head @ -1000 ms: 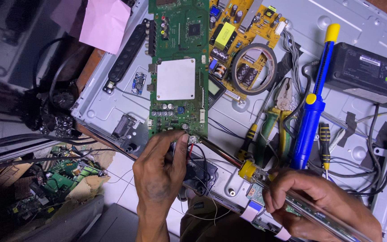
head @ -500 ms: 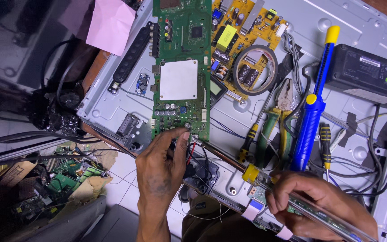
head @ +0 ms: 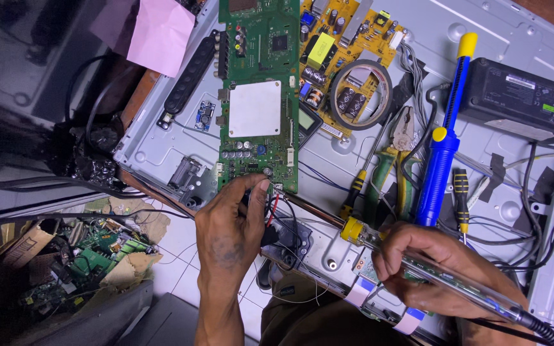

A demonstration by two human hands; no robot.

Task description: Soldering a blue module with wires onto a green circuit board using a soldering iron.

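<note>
My left hand (head: 229,227) rests at the near edge of a long green circuit board (head: 259,70), its thumb and fingertips pinching thin red and black wires (head: 270,208) against the board's lower corner. My right hand (head: 434,266) grips a soldering iron (head: 367,234) like a pen; the iron has a yellow collar and a clear handle. Its thin metal tip runs left toward the board's corner, close to the wires. The board lies on the grey metal back panel (head: 161,138) of an opened flat screen.
A yellow power board (head: 344,35), a tape ring (head: 361,95), pliers (head: 392,160), a blue desoldering pump (head: 440,141), a small screwdriver (head: 460,198) and a black power adapter (head: 524,96) lie on the panel. Pink paper (head: 160,35) sits top left. Scrap boards (head: 91,250) fill a box below.
The view has shifted slightly. My left fingers have crept up to the board's lower edge, and the iron's tip has come closer to the wires.
</note>
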